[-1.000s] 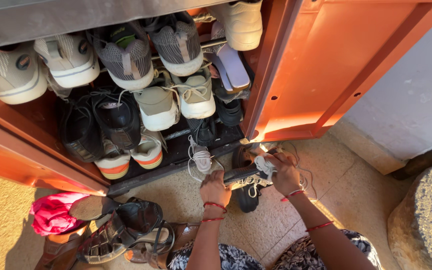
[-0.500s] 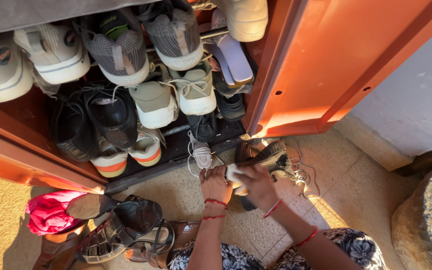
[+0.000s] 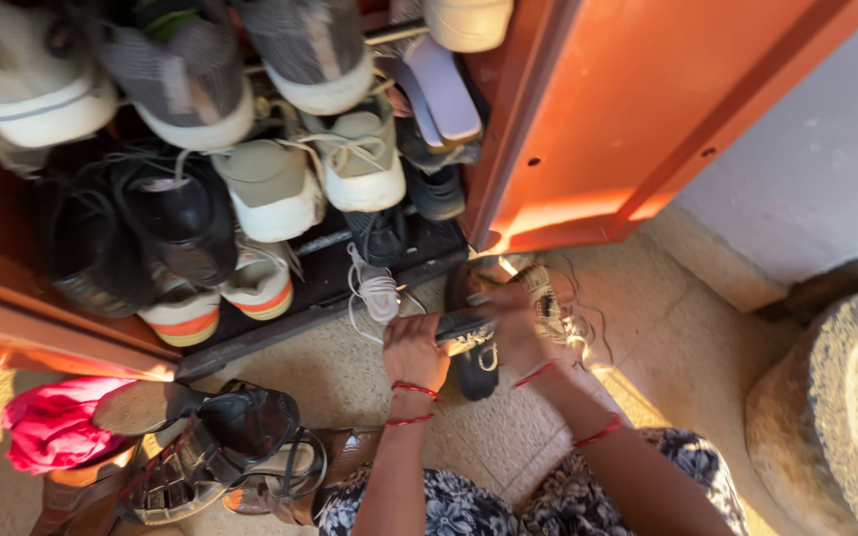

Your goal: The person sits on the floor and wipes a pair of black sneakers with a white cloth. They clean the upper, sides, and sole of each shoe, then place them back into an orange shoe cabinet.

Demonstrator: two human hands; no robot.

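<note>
Left hand [image 3: 415, 349] clasped on one end of dark laced shoe [image 3: 469, 333], right hand [image 3: 510, 320] closed on its other end | long axis runs hand to hand, level, just above speckled floor [image 3: 647, 347] | just in front of the shoe cabinet [image 3: 588, 129] | black sandals [image 3: 220, 447], pink cloth [image 3: 52, 427] lower left.

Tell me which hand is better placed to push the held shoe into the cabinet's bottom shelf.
Probably left. The left hand grips the dark shoe on the side nearer the cabinet opening; the right hand is at its laces, farther out.
</note>
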